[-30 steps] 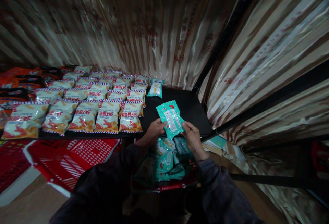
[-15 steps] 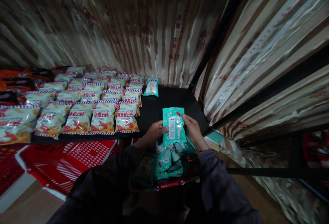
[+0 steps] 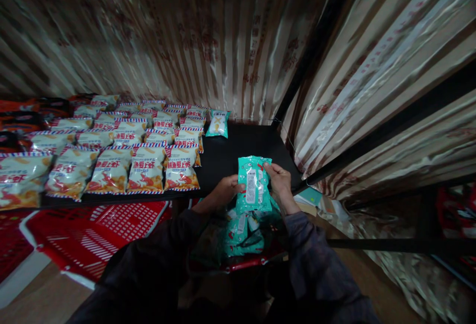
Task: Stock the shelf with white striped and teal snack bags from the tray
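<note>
A teal snack bag (image 3: 255, 185) with a white label panel is held up between both hands, above a red basket (image 3: 245, 265). My left hand (image 3: 225, 190) pinches its left edge, and my right hand (image 3: 279, 181) grips the upper right edge. Below, more teal snack bags (image 3: 241, 237) lie in the basket, partly in shadow. One teal-and-white snack bag (image 3: 217, 124) stands at the back of the black shelf (image 3: 245, 140), beside rows of white-and-orange snack bags (image 3: 147, 168).
Dark orange-and-black bags (image 3: 20, 121) sit at the shelf's far left. A red basket with white rim (image 3: 100, 235) is below the shelf on the left. Striped curtains (image 3: 230, 41) hang behind, and a black metal post (image 3: 297, 81) rises at the shelf's right corner.
The held teal snack bag has shifted slightly right and tilted a little, with both hands still on it. The view has moved slightly.
</note>
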Motion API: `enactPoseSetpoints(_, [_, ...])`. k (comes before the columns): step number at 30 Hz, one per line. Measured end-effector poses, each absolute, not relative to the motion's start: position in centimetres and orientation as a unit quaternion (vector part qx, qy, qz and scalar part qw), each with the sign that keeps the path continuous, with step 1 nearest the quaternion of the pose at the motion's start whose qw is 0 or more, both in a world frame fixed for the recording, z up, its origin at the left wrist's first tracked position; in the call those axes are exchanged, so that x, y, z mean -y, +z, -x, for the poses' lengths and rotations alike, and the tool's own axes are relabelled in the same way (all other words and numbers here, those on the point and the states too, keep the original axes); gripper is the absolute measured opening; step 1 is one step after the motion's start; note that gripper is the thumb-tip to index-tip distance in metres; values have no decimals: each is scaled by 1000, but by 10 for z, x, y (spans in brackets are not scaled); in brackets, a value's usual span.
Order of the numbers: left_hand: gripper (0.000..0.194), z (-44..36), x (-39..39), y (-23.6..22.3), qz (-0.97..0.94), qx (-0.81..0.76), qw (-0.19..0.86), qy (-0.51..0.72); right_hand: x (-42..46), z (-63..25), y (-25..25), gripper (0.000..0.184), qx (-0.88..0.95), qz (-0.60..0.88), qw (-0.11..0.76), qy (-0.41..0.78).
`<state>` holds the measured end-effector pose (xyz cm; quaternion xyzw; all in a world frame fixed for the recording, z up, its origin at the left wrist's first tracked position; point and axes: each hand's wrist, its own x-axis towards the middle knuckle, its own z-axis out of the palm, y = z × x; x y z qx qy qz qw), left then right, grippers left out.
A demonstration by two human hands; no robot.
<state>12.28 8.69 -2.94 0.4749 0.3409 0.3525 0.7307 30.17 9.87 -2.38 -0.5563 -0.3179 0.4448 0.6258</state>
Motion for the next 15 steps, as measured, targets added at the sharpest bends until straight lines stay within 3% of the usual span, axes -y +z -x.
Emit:
enactPoseSetpoints(6, [41, -120, -86, -26, -459, -362, 721, 372, -101, -305, -28, 44, 356, 556, 600, 451])
enactPoseSetpoints(10, [43, -119, -89, -25, -422, -395, 700, 420, -95, -303, -28, 58, 435, 556, 599, 377])
enactPoseSetpoints(15, [47, -119, -90, -24, -404, -394, 698, 440, -80, -299, -23, 32, 628, 536, 531, 192])
